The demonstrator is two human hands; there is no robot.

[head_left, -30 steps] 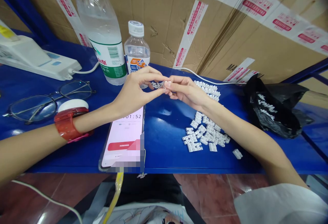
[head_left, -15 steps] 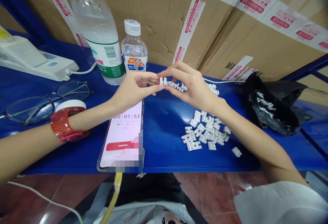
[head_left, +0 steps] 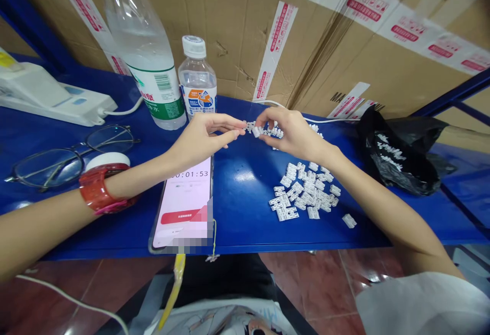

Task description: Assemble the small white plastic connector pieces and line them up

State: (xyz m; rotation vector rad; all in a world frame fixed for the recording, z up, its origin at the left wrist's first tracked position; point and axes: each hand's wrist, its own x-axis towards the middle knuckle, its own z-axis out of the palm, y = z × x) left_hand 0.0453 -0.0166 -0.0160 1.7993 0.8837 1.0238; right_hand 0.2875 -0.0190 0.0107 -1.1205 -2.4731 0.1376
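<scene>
**Close Handwork Before a Wall of Cardboard Cartons** (head_left: 229, 28)

Below the taped cartons we see a blue bench (head_left: 237, 222). A large bottle (head_left: 143, 54) stands upright by its far edge, a smaller bottle (head_left: 197, 79) just beside it. A black plastic bag (head_left: 411, 171), white bits inside, slumps toward the right end; a phone (head_left: 179, 197) reading 01:53 lies at the near edge.

Over the bench's far half, the left hand (head_left: 202, 136) reaches in, thumb and fingers nearly meeting; we cannot tell whether anything sits between them. The right hand (head_left: 291, 130) faces it, fingers curled. A loose heap of white pieces (head_left: 306, 189) lies between the right forearm and the near edge, with one stray piece (head_left: 349, 220) to its right. Smallest in our view, a single white clip (head_left: 257, 132) is pinched between the right thumb and forefinger, near the left fingertips.
</scene>
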